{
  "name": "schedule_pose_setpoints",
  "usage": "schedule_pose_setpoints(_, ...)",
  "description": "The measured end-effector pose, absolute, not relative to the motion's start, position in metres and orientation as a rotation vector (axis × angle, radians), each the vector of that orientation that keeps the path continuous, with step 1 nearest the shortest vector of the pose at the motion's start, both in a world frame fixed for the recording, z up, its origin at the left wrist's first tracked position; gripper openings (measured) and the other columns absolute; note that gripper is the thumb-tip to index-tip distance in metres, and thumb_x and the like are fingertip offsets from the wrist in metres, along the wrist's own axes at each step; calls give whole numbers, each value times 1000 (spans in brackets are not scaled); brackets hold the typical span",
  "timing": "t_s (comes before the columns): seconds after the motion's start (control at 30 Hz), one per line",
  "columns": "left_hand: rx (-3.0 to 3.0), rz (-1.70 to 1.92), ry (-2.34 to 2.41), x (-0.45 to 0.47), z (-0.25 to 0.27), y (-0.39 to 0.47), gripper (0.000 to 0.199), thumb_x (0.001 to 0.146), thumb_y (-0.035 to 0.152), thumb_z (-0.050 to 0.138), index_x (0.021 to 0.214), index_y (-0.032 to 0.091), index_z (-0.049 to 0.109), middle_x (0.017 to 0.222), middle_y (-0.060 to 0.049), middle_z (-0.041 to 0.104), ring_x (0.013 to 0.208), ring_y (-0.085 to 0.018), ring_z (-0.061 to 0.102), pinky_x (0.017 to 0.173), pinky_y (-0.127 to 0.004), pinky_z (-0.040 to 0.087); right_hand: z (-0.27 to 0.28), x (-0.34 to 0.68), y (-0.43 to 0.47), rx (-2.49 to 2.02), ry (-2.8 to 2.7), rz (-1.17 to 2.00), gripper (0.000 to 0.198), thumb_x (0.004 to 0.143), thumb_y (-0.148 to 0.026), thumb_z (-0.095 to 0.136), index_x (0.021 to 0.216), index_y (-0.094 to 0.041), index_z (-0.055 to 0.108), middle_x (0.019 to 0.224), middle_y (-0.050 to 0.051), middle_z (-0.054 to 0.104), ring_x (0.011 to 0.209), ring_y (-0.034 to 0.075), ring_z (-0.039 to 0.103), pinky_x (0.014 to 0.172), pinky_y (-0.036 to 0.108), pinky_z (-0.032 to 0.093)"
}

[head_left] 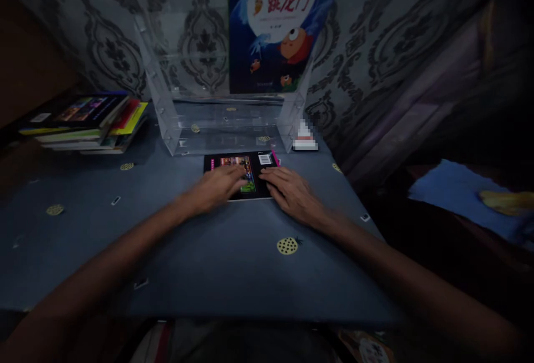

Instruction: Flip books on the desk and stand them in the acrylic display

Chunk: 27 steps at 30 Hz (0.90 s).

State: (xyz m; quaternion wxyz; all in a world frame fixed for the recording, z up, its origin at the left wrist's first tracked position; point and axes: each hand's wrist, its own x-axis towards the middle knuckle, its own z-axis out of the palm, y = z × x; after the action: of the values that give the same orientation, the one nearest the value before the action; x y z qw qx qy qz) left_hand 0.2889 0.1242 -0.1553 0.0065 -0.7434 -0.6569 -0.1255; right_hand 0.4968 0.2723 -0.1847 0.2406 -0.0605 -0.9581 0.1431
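While the left hand [219, 187] and right hand [295, 195] lie flat on the black book [253, 182], neither grip clamped, it rests on the tabletop [208, 263]. It seems light and slick, best held by its side edges.

We saw a stand [156, 87] of clear, glossy, smooth plastic. To us the picture book [246, 45] and the dark book [258, 190] had smooth printed paper covers. The stacked books [95, 132] showed paper edges, the table cover [200, 263] looked smooth and mostly matt, and the blue sheet [450, 196] seemed matt, creased cloth.
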Motion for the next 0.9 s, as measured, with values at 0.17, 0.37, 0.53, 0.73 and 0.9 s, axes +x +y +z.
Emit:
schedule_pose_setpoints(0.17, -2092, -677, -2272, 213, -159, 105, 36, 101, 21, 38, 125, 15, 65, 128, -12, 72, 121, -23, 68, 108, -46, 51, -175, 479, 270, -145, -2705, 361, 31, 97, -19, 50, 120, -18, 70, 119, 16, 73, 112, 33, 66, 98, 59, 55)
schedule_pose_setpoints(0.37, -2108, -904, -2240, 189, -177, 100, 41, 94, 17, 40, 125, 17, 68, 130, -10, 73, 123, -23, 66, 111, -46, 48, -167, 395, 252, 147, -2774, 575, 39, 99, -18, 48, 136, -23, 63, 137, 10, 66, 133, 28, 55, 109, 55, 48)
schedule_pose_setpoints(0.53, -2143, -959, -2207, 187, -183, 104, 43, 92, 14, 41, 124, 16, 70, 130, -10, 73, 125, -23, 66, 112, -43, 48, -170, 358, 240, 154, -2740, 685, 41, 97, -17, 52, 135, -23, 66, 130, 11, 68, 126, 29, 58, 109, 55, 48)
schedule_pose_setpoints(0.73, -2090, -1002, -2210, 184, -190, 104, 43, 92, 11, 41, 123, 16, 70, 130, -8, 73, 125, -20, 65, 113, -40, 47, -168, 402, 213, 320, -2721, 806, 37, 99, -18, 50, 129, -24, 70, 125, 11, 69, 125, 29, 60, 104, 53, 52)
schedule_pose_setpoints(0.9, -2125, -1028, -2177, 189, -185, 103, 38, 96, 12, 42, 121, 15, 70, 131, -10, 72, 125, -21, 65, 112, -41, 47, -173, 429, 195, 437, -2674, 792, 34, 101, -16, 49, 127, -23, 71, 130, 9, 71, 126, 26, 60, 105, 50, 54)
